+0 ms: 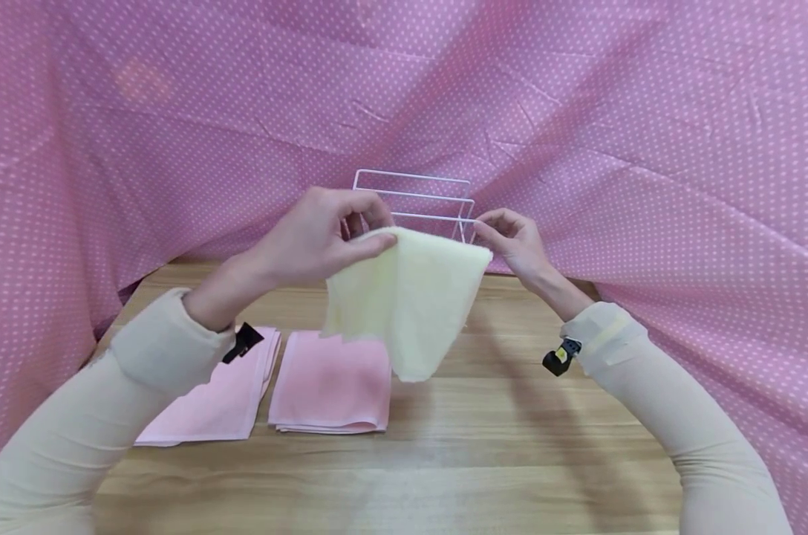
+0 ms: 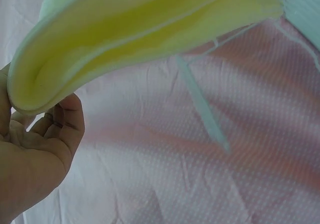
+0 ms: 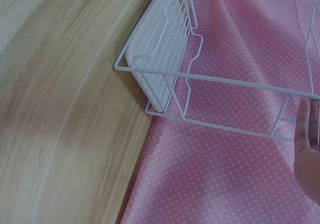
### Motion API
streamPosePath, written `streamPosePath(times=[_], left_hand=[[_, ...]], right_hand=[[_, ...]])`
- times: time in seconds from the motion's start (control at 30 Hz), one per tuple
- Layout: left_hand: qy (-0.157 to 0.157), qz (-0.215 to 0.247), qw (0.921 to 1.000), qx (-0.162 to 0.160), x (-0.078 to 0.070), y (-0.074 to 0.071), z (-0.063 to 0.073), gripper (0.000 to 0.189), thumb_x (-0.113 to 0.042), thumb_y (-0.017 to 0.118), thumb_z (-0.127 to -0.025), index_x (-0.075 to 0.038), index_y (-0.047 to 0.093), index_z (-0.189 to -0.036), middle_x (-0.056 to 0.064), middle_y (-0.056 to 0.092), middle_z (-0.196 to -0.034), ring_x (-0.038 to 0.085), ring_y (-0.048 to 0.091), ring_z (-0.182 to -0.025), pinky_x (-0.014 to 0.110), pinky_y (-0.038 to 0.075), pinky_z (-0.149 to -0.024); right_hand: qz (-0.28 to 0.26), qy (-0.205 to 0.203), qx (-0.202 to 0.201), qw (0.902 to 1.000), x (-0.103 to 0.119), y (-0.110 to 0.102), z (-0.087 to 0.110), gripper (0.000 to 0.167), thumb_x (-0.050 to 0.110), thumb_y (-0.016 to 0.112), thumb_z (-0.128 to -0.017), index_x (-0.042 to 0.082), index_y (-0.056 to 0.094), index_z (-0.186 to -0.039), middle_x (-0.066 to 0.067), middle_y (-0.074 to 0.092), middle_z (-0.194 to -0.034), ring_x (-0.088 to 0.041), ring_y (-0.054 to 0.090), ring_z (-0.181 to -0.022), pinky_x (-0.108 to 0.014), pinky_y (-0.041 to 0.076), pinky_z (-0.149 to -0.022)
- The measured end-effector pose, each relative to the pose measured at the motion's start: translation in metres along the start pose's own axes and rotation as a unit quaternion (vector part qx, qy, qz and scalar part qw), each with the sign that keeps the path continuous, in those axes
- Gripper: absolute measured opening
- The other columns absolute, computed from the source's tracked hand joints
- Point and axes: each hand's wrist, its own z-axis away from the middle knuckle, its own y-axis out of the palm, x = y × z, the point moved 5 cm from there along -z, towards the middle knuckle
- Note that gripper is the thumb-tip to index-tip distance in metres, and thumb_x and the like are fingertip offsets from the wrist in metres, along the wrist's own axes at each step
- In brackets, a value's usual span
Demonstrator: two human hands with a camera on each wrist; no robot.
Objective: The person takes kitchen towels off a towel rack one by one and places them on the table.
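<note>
A pale yellow cloth (image 1: 437, 305) hangs folded from my left hand (image 1: 313, 238), which pinches its upper edge between thumb and fingers. The left wrist view shows the cloth's rounded fold (image 2: 30, 91) and the layers inside it. Behind the cloth stands a white wire rack (image 1: 414, 176), its lower part hidden in the head view. My right hand (image 1: 519, 244) grips the right end of the rack's front top bar with thumb and fingertips. From the right wrist, the rack's upright (image 3: 225, 81) and a white tray (image 3: 142, 43) at its base are visible.
Two folded pink cloths lie side by side on the wooden table (image 1: 444, 461): one nearer the middle (image 1: 330, 383), another farther left (image 1: 210, 409), partly behind my left forearm. A pink dotted curtain (image 1: 243, 89) surrounds the back and sides, close behind the rack.
</note>
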Motion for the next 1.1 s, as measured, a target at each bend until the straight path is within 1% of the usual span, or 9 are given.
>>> streamPosePath(times=[0.1,0.17,0.3,0.5,0.6,0.77,0.97,1.1], left_hand=[[-0.002,0.017,0.9998,0.012,0.006,0.013,0.006,0.006,-0.013,0.073,-0.098,-0.008,0.075,-0.096,0.004,0.07,-0.079,0.013,0.057,-0.069,0.019,0.047,-0.064],[-0.005,0.023,0.9996,0.017,0.01,0.021,0.01,0.005,-0.012,0.074,-0.097,-0.008,0.076,-0.097,0.003,0.07,-0.079,0.013,0.057,-0.069,0.02,0.047,-0.065],[-0.013,0.031,0.9993,0.019,0.017,0.035,0.017,0.004,-0.013,0.075,-0.096,-0.009,0.076,-0.096,0.002,0.072,-0.081,0.013,0.057,-0.069,0.021,0.048,-0.064],[-0.022,0.052,0.9981,0.025,0.023,0.059,0.024,0.005,-0.015,0.075,-0.097,-0.01,0.076,-0.096,0.001,0.073,-0.081,0.01,0.057,-0.066,0.021,0.048,-0.061],[-0.019,0.063,0.9974,0.03,0.022,0.071,0.027,0.005,-0.015,0.075,-0.096,-0.01,0.075,-0.096,0.0,0.073,-0.081,0.009,0.058,-0.066,0.021,0.049,-0.062],[-0.004,0.081,0.996,0.038,0.018,0.093,0.029,0.005,-0.015,0.075,-0.096,-0.01,0.075,-0.094,0.001,0.075,-0.085,0.007,0.058,-0.068,0.021,0.051,-0.063],[-0.01,0.11,0.992,0.061,0.015,0.121,0.033,0.006,-0.016,0.075,-0.097,-0.011,0.074,-0.095,0.0,0.074,-0.084,0.002,0.056,-0.068,0.019,0.051,-0.064],[0.001,0.127,0.9889,0.076,0.01,0.137,0.037,0.006,-0.016,0.075,-0.097,-0.01,0.074,-0.096,0.0,0.073,-0.084,-0.001,0.055,-0.069,0.019,0.051,-0.066]], right_hand=[[-0.027,-0.004,0.007,0.9996,-0.001,0.001,0.0,0.01,0.006,0.068,-0.102,0.015,0.072,-0.102,0.0,0.074,-0.092,-0.01,0.076,-0.081,-0.025,0.065,-0.079],[-0.037,-0.007,0.01,0.9993,-0.001,0.001,0.0,0.01,0.004,0.068,-0.102,0.014,0.072,-0.102,0.0,0.075,-0.093,-0.013,0.077,-0.082,-0.027,0.065,-0.08],[-0.027,-0.01,0.011,0.9995,-0.002,0.002,0.0,0.01,0.005,0.068,-0.102,0.015,0.072,-0.103,0.003,0.075,-0.093,-0.014,0.077,-0.083,-0.027,0.065,-0.08],[-0.018,-0.011,0.01,0.9997,-0.002,0.001,0.0,0.008,0.007,0.069,-0.102,0.014,0.072,-0.104,-0.001,0.075,-0.095,-0.012,0.077,-0.083,-0.027,0.065,-0.081],[-0.016,-0.011,0.011,0.9997,-0.001,0.0,0.0,0.007,0.008,0.069,-0.102,0.014,0.072,-0.104,0.0,0.075,-0.095,-0.011,0.077,-0.083,-0.027,0.065,-0.081],[-0.011,-0.012,0.011,0.9998,-0.001,0.0,0.0,0.008,0.008,0.068,-0.103,0.014,0.071,-0.104,0.003,0.074,-0.094,-0.011,0.076,-0.083,-0.027,0.065,-0.081],[-0.019,-0.011,0.012,0.9997,-0.001,0.001,0.0,0.008,0.007,0.069,-0.102,0.013,0.072,-0.104,0.0,0.075,-0.095,-0.014,0.077,-0.084,-0.028,0.065,-0.081],[-0.025,-0.013,0.012,0.9995,0.0,0.002,0.0,0.008,0.006,0.069,-0.102,0.013,0.072,-0.104,0.002,0.075,-0.093,-0.014,0.077,-0.083,-0.029,0.066,-0.081]])
